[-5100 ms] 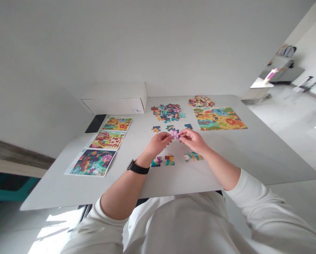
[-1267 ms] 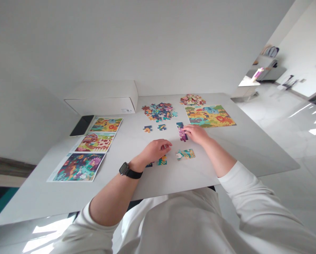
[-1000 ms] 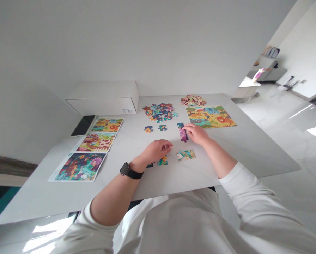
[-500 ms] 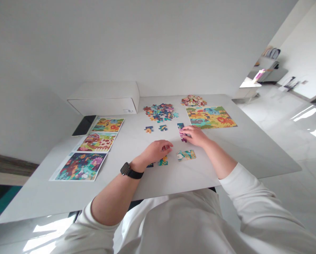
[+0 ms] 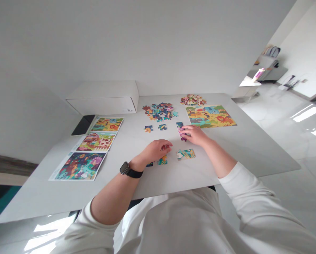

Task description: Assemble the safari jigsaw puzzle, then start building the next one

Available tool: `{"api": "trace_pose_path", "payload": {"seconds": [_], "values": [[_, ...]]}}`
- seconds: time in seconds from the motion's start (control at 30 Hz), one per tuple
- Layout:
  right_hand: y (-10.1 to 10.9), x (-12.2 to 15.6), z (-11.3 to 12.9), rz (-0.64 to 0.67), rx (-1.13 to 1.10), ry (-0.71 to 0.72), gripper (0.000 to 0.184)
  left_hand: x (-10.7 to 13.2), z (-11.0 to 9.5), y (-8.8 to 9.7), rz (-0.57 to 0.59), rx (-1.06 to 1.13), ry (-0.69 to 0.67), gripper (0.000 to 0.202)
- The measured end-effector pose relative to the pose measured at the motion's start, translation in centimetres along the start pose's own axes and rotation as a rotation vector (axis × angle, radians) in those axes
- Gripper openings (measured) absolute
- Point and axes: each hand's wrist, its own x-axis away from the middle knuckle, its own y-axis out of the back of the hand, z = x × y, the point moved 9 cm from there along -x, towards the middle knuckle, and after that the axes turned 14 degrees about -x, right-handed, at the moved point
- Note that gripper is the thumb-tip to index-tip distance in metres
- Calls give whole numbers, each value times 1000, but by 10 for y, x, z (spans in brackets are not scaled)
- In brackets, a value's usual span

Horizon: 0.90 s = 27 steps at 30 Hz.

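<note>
My left hand (image 5: pixel 158 149), with a black watch (image 5: pixel 125 168) on its wrist, is curled low over the table. A reddish puzzle piece (image 5: pixel 165 146) shows at its fingers, partly hidden. By the palm lie an orange-and-teal puzzle piece (image 5: pixel 162 160) and a dark one, mostly covered. My right hand (image 5: pixel 196 135) has its fingertips closed on a narrow purple-and-blue puzzle strip (image 5: pixel 180 128), lying lengthwise away from me; the fingers cover part of it. Between and below my hands, a teal-and-white joined puzzle section (image 5: pixel 186 154) lies flat.
Two loose pieces, one with a crescent (image 5: pixel 148 128) and one teal (image 5: pixel 162 127), lie before a mixed puzzle pile (image 5: pixel 159 111). Farther right are a second pile (image 5: pixel 193 100) and an animal puzzle (image 5: pixel 211 116). Picture sheets (image 5: pixel 81 166), a dark phone-like slab (image 5: pixel 83 125) and a white box (image 5: pixel 102 105) stand left.
</note>
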Motion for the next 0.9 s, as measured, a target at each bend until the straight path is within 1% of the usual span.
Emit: {"api": "trace_pose_path", "payload": {"seconds": [0.13,0.3,0.53,0.73,0.9], "values": [[2,0,0,-16,-37,6,22,1,0,0,-1,6,-2,31],[2,0,-1,-15,-16,-3,22,1,0,0,-4,-2,-4,31],[1,1,2,-24,55,-51,25,0,0,0,-5,-2,-11,29],[1,2,7,-36,51,-53,26,1,-2,1,1,2,-12,28],[0,3,7,-35,47,-47,28,2,0,3,-20,44,-17,28]]}}
